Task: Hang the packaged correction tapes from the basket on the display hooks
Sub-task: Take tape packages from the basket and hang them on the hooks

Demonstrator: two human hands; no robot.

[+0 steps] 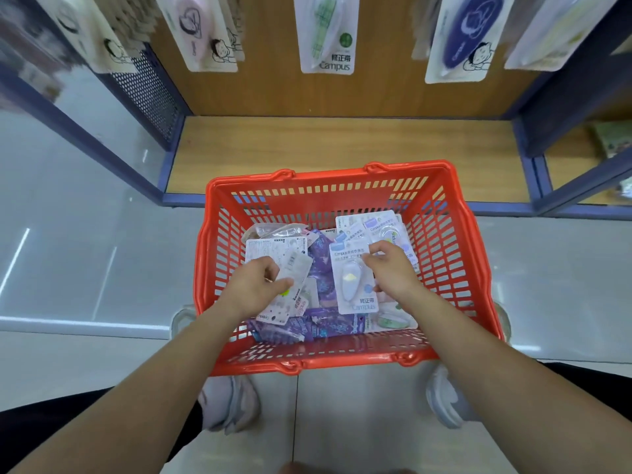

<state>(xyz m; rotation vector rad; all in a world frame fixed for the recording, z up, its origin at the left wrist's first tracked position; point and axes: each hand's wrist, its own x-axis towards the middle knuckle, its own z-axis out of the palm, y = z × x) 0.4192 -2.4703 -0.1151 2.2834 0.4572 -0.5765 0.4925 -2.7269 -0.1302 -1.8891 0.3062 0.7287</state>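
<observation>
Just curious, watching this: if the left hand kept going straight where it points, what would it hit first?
The left hand, pinching a white pack, would probably meet the purple packs in the basket first; depth is hard to judge.

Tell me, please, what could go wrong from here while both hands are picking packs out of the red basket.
The left hand pinches a white pack from a loose, overlapping heap in the basket; a neighbouring pack may lift with it and drop. The right hand holds the pale blue pack only at its edge, so it might slip or twist when raised.
</observation>
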